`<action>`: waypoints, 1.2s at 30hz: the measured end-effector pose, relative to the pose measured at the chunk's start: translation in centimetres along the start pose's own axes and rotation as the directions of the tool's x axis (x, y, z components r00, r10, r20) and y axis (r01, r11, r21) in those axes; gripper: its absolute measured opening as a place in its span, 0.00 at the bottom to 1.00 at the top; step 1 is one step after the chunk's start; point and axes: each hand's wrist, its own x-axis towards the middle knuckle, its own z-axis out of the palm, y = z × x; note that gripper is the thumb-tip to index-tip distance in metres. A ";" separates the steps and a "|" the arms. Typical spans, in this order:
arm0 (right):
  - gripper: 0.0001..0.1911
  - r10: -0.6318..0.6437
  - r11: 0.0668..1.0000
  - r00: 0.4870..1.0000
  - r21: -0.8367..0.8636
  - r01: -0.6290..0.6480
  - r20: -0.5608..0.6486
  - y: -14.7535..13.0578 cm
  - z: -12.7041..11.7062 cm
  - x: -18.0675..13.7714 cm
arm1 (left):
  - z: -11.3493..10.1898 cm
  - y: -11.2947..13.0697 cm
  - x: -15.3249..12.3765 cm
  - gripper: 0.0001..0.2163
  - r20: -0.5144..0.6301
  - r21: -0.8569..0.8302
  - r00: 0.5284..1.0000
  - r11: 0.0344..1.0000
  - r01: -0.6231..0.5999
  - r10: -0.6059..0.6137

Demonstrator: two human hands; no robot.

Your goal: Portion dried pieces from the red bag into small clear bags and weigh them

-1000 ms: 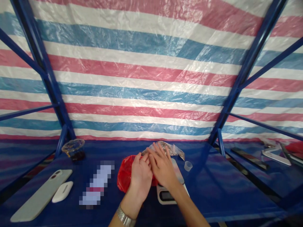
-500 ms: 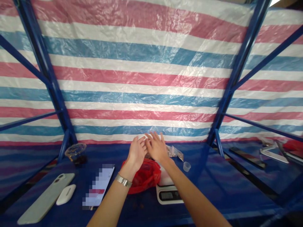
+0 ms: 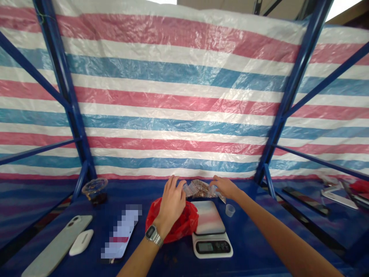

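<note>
My left hand (image 3: 172,204) and right hand (image 3: 226,187) stand apart at opposite ends of the clear plastic bag (image 3: 200,189); whether either pinches it, I cannot tell.

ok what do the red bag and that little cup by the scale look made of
The red bag looks like thin, glossy plastic film, going by its soft creases and sheen. The small cup looks like translucent plastic with a smooth finish, as its pale wall lets the blue show through, though the exact plastic is unclear.
</note>
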 end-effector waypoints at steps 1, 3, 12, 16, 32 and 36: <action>0.22 -0.015 1.000 1.000 -0.005 0.015 -0.002 -0.2 0.1 0.0 | 0.2 0.4 -0.3 0.15 0.016 0.031 1.000 0.999 -0.006 0.006; 0.17 -0.027 1.000 1.000 -0.012 0.027 -0.014 -0.5 -0.1 0.1 | 0.4 1.1 -0.9 0.14 0.065 0.104 0.998 0.994 -0.016 0.010; 0.11 0.111 0.987 0.965 0.138 -0.080 -0.236 -1.0 -5.9 0.4 | 0.3 2.6 -0.3 0.11 0.119 -0.082 0.992 0.995 0.054 -0.044; 0.11 0.169 0.935 0.951 0.346 -0.073 -0.257 -4.1 -7.7 0.6 | 1.5 3.5 1.0 0.12 0.178 -0.321 0.974 0.927 0.192 -0.140; 0.19 0.050 0.178 0.999 0.984 -0.004 -0.005 -13.2 -6.7 -0.8 | -0.4 2.2 0.9 0.20 0.201 -0.547 0.919 0.739 0.392 -0.339; 0.19 0.055 0.126 0.996 0.989 -0.072 0.066 -13.5 -6.3 -0.9 | -1.3 1.7 0.8 0.18 0.233 -0.473 0.923 0.794 0.382 -0.305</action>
